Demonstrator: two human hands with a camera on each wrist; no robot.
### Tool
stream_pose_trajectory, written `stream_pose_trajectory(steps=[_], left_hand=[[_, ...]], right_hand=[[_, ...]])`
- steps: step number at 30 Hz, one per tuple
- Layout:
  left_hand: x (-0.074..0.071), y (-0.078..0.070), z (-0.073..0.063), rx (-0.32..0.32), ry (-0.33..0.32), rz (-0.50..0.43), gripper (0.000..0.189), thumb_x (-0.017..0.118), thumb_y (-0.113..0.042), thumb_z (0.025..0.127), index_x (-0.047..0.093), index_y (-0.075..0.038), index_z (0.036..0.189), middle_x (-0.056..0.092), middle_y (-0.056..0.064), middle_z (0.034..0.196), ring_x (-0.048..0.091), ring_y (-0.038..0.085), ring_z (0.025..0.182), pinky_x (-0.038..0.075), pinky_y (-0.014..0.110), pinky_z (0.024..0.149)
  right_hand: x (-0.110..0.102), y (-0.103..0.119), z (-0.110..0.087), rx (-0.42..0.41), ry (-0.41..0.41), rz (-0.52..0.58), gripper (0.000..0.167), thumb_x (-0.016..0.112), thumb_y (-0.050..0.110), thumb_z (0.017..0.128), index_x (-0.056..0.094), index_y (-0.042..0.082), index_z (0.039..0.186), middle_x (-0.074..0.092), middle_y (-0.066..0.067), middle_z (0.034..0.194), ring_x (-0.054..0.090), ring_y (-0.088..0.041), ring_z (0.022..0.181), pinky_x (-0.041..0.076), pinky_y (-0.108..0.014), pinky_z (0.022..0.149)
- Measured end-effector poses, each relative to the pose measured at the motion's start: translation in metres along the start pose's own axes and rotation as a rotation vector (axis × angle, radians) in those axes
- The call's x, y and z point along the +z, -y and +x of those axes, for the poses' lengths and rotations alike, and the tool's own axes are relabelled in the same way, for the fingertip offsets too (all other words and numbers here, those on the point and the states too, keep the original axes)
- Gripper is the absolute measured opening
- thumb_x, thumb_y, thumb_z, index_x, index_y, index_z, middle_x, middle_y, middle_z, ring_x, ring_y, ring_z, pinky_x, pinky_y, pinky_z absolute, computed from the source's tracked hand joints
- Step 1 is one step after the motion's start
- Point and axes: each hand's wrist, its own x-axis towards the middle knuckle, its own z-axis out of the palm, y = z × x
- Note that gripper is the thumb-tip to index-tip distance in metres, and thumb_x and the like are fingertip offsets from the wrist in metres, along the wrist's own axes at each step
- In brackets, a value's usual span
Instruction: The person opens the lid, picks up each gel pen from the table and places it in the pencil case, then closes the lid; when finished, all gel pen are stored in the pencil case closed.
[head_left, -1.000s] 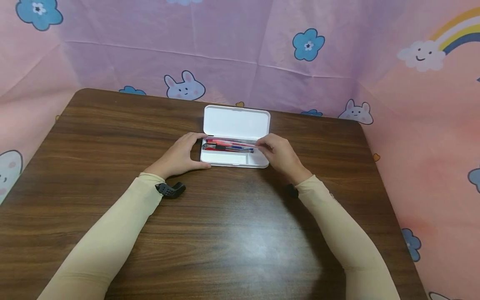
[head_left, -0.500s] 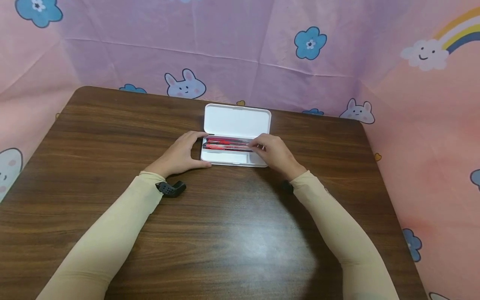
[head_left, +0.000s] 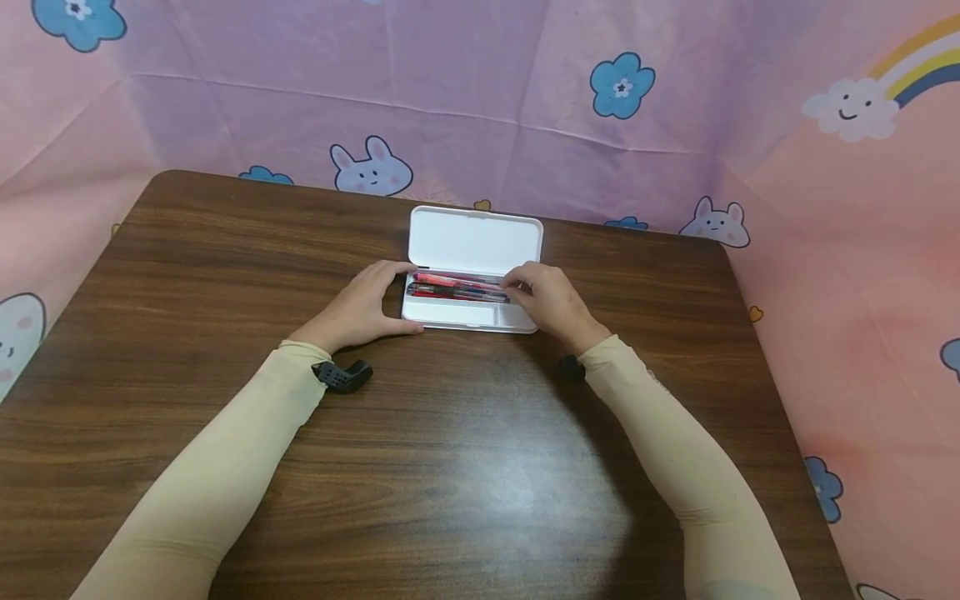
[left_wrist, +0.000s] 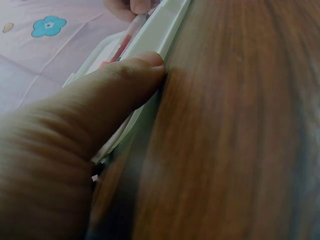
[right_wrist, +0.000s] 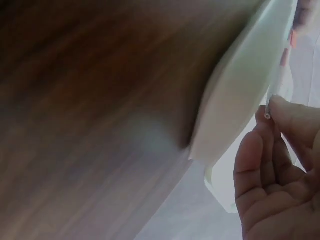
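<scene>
A white pencil case [head_left: 450, 313] lies with its lid [head_left: 476, 237] raised. Several pens [head_left: 453, 292] with red, black and blue parts lie lengthwise in its back compartment. My left hand [head_left: 362, 308] holds the case's left end, thumb along the front edge and forefinger at the back left corner. Over the right end, my right hand [head_left: 551, 302] pinches the clear end of a red pen [head_left: 442, 280]. In the right wrist view the tip of that pen [right_wrist: 268, 112] shows between thumb and forefinger. The left wrist view shows my left thumb on the case rim.
The brown wooden table [head_left: 420, 450] extends around the case on every side. Behind it hangs a pink and purple curtain [head_left: 465, 92] printed with flowers and rabbits. The case's front compartment [head_left: 450, 314] is divided near its right end.
My right hand has shifted slightly left, then a little towards the back of the case, with the red pen moving among the others. My left hand has stayed in place.
</scene>
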Motion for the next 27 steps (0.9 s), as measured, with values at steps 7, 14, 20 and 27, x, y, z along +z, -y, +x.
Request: stream_pose_trajectory(steps=[7, 14, 20, 27], left_hand=[[-0.002, -0.002, -0.001, -0.011, 0.006, 0.007, 0.102, 0.085, -0.060, 0.078, 0.038, -0.016, 0.158, 0.037, 0.011, 0.161, 0.030, 0.033, 0.151, 0.028, 0.058, 0.122], [-0.001, -0.004, -0.001, -0.004, 0.004, -0.002, 0.102, 0.085, -0.060, 0.078, 0.038, -0.015, 0.157, 0.038, 0.011, 0.161, 0.031, 0.033, 0.150, 0.028, 0.058, 0.121], [0.000, -0.005, -0.001, -0.003, 0.001, -0.009, 0.107, 0.086, -0.058, 0.078, 0.032, -0.015, 0.160, 0.037, 0.011, 0.161, 0.030, 0.032, 0.151, 0.029, 0.058, 0.121], [-0.010, -0.008, -0.002, -0.002, -0.055, -0.130, 0.107, 0.079, -0.053, 0.087, 0.017, -0.015, 0.165, 0.045, 0.012, 0.155, 0.034, 0.033, 0.149, 0.030, 0.061, 0.119]], right_hand=[[-0.001, -0.002, 0.003, 0.008, 0.041, -0.029, 0.011, 0.073, 0.009, 0.098, 0.081, 0.008, 0.104, 0.076, -0.006, 0.101, 0.068, -0.018, 0.091, 0.057, -0.035, 0.080], [-0.002, -0.005, 0.003, 0.048, 0.063, -0.045, 0.011, 0.074, 0.015, 0.097, 0.081, 0.011, 0.104, 0.075, -0.003, 0.100, 0.066, -0.017, 0.089, 0.056, -0.033, 0.077], [-0.007, -0.016, -0.006, 0.106, -0.034, 0.121, 0.012, 0.072, 0.015, 0.098, 0.077, 0.008, 0.107, 0.071, -0.008, 0.104, 0.066, -0.022, 0.094, 0.056, -0.037, 0.083], [-0.018, -0.036, -0.016, 0.456, -0.050, 0.549, 0.025, 0.064, 0.011, 0.100, 0.062, 0.000, 0.123, 0.064, -0.012, 0.112, 0.063, -0.025, 0.096, 0.060, -0.040, 0.086]])
